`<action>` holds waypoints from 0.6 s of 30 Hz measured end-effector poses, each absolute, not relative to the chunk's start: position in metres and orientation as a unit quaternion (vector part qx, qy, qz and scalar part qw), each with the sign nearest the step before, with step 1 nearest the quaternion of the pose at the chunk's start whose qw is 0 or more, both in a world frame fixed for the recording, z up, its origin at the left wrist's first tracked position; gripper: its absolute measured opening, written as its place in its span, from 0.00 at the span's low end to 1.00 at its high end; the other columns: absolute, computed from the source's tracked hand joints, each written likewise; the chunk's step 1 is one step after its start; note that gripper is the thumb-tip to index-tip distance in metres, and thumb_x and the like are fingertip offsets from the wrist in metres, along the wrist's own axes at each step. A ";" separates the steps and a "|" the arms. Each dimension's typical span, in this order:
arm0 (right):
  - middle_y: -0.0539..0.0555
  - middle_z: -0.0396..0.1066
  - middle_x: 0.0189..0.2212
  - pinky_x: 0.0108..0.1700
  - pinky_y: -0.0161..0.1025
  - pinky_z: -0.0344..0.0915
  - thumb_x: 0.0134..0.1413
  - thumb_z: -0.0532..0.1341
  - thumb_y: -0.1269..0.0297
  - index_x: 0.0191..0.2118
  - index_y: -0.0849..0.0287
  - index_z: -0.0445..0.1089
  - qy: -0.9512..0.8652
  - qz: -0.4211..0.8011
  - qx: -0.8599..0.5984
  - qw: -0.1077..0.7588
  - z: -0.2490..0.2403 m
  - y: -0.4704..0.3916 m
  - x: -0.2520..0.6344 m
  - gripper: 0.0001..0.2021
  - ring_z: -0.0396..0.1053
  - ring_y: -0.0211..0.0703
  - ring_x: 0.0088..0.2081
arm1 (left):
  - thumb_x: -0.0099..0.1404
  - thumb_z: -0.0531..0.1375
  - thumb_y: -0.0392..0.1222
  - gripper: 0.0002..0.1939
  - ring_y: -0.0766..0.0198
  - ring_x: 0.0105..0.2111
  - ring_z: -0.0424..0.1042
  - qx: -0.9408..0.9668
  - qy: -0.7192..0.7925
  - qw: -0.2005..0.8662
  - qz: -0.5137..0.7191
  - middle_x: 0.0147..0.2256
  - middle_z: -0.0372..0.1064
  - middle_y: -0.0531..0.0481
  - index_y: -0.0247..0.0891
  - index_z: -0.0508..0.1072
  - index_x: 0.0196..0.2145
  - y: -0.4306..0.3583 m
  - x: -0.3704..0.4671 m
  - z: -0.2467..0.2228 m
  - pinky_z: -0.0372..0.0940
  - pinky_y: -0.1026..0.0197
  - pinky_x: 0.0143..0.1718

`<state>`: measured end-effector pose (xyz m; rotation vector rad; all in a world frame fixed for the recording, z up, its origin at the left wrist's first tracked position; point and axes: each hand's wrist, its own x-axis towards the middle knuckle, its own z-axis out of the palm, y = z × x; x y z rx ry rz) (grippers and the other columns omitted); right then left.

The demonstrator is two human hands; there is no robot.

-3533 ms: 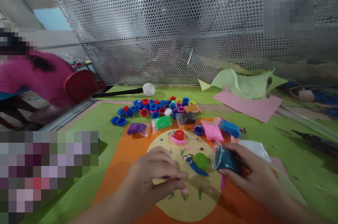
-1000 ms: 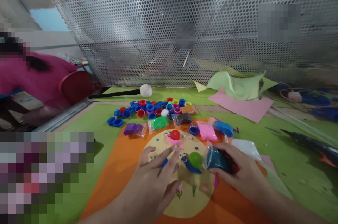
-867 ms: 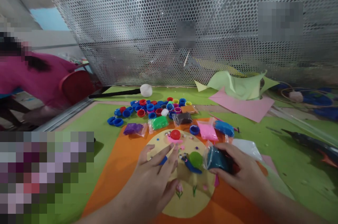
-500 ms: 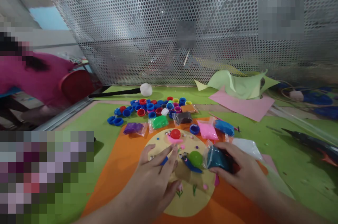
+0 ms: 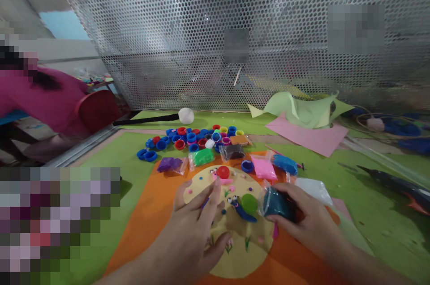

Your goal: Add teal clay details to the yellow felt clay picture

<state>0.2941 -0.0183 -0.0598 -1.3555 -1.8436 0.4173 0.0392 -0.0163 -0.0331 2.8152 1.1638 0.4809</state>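
My left hand (image 5: 198, 222) lies with fingers spread over the left side of a round cream card (image 5: 235, 265). Under its fingers a bit of blue shows, mostly covered. On the card sit a blue clay snail with a green shell (image 5: 248, 204), a pink one with a red shell (image 5: 223, 172), small dots and little flowers (image 5: 247, 242). In my right hand (image 5: 298, 211), at the card's right edge, is a plastic bag of dark teal clay (image 5: 277, 202), gripped between thumb and fingers. The card rests on an orange sheet (image 5: 137, 231).
Clay bags in purple (image 5: 169, 164), green (image 5: 202, 156), black (image 5: 232, 152), pink (image 5: 264, 167) and blue (image 5: 285, 164) line the far side. Behind them are several bottle caps (image 5: 191, 137). A glue gun (image 5: 399, 184) lies right. A perforated metal panel (image 5: 188, 52) stands at the back.
My left hand has shifted slightly left, uncovering more of the card's middle. My right hand still holds the teal clay bag in nearly the same place.
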 end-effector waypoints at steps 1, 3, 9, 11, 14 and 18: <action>0.52 0.73 0.31 0.30 0.37 0.69 0.46 0.61 0.61 0.38 0.55 0.67 -0.728 0.165 -0.534 0.397 -0.059 -0.018 0.294 0.11 0.71 0.42 0.30 | 0.64 0.53 0.41 0.40 0.41 0.55 0.61 0.915 0.372 0.027 0.153 0.46 0.72 0.37 0.29 0.30 0.63 -0.017 0.040 -0.035 0.49 0.25 0.52; 0.52 0.73 0.30 0.30 0.37 0.69 0.45 0.61 0.61 0.38 0.55 0.67 -0.728 0.165 -0.534 0.397 -0.059 -0.018 0.294 0.11 0.71 0.42 0.29 | 0.64 0.53 0.40 0.40 0.41 0.55 0.61 0.921 0.359 0.023 0.152 0.44 0.73 0.39 0.30 0.30 0.63 -0.018 0.041 -0.037 0.50 0.24 0.50; 0.53 0.73 0.32 0.31 0.37 0.70 0.46 0.60 0.61 0.38 0.55 0.67 -0.725 0.165 -0.534 0.402 -0.063 -0.018 0.294 0.11 0.71 0.43 0.31 | 0.63 0.53 0.41 0.33 0.40 0.54 0.63 0.922 0.359 -0.031 0.143 0.52 0.64 0.28 0.27 0.42 0.60 -0.019 0.041 -0.032 0.56 0.26 0.47; 0.53 0.73 0.32 0.32 0.37 0.70 0.46 0.60 0.61 0.39 0.55 0.67 -0.725 0.166 -0.534 0.402 -0.063 -0.018 0.294 0.12 0.72 0.43 0.31 | 0.63 0.54 0.41 0.32 0.39 0.54 0.63 0.921 0.359 -0.047 0.144 0.53 0.62 0.27 0.27 0.46 0.59 -0.019 0.041 -0.030 0.55 0.26 0.48; 0.52 0.73 0.31 0.32 0.37 0.70 0.46 0.61 0.61 0.39 0.55 0.67 -0.727 0.168 -0.533 0.399 -0.063 -0.018 0.294 0.11 0.71 0.43 0.31 | 0.62 0.55 0.41 0.33 0.41 0.52 0.65 0.920 0.359 -0.039 0.150 0.49 0.69 0.31 0.26 0.46 0.59 -0.021 0.043 -0.030 0.57 0.30 0.50; 0.53 0.73 0.32 0.31 0.39 0.70 0.47 0.60 0.61 0.39 0.55 0.67 -0.729 0.170 -0.535 0.392 -0.062 -0.018 0.295 0.11 0.72 0.44 0.32 | 0.62 0.54 0.40 0.33 0.45 0.54 0.63 0.914 0.373 -0.033 0.155 0.49 0.69 0.34 0.29 0.45 0.61 -0.020 0.043 -0.032 0.53 0.35 0.55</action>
